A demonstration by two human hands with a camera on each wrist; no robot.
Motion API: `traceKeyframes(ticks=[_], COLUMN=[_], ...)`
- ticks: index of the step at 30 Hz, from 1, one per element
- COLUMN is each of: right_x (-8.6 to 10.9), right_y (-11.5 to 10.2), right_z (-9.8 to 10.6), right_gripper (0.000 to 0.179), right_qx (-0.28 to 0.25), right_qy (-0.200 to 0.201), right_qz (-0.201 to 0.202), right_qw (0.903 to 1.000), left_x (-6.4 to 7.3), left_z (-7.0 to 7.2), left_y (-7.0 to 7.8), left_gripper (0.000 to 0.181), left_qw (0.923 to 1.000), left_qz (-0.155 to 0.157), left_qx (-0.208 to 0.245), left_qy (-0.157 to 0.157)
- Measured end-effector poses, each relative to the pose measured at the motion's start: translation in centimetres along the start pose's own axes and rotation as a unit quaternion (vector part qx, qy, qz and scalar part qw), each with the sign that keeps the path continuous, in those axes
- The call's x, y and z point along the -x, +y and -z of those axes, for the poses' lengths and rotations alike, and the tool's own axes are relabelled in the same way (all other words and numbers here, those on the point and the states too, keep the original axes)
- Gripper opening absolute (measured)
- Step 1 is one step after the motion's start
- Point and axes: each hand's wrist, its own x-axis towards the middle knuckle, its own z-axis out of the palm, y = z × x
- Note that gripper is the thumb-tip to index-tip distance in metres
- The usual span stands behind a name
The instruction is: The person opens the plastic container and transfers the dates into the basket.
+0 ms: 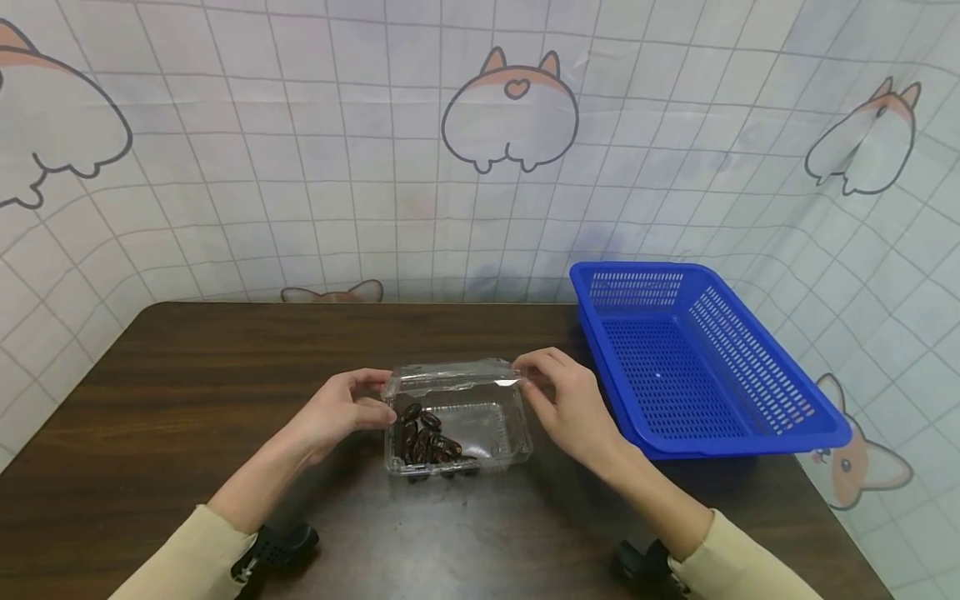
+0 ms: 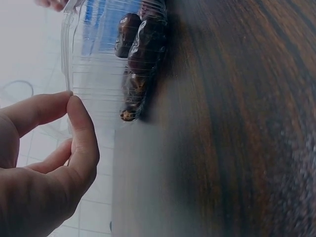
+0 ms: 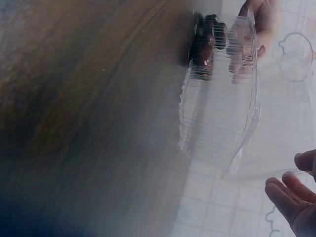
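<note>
A clear plastic clamshell box (image 1: 483,427) stands on the table, its hinged lid (image 1: 450,379) tilted up along the far side. Dark, glossy dates (image 1: 422,442) lie bunched in the box's left half, and its right half shows bare plastic. My left hand (image 1: 336,414) pinches the box's left rim; thumb and fingertip meet there in the left wrist view. At the far right corner my right hand (image 1: 573,407) pinches the lid's edge. The right wrist view has this edge between thumb and fingers (image 3: 281,192), with the lid standing away from the box.
A blue plastic basket (image 1: 611,375) with slotted sides stands at the right, close beside my right hand. The dark wooden table (image 1: 225,358) reaches back to a white gridded cloth (image 1: 300,192) with cartoon dogs. Black wrist straps (image 1: 281,546) sit at both sleeve cuffs.
</note>
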Motion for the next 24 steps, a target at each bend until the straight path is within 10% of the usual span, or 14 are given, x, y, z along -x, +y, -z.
traceKeyframes(ticks=[24], right_x=[-2.5], right_y=[1.2], right_z=[-2.2], right_gripper=[0.017], right_qx=[-0.116], right_qy=[0.105], right_qz=[-0.128], right_qw=[0.9794], left_x=[0.3], left_z=[0.0], left_y=[-0.6], left_gripper=[0.064], left_qw=[0.9994], left_qz=[-0.013], left_qx=[0.03], left_qy=[-0.006])
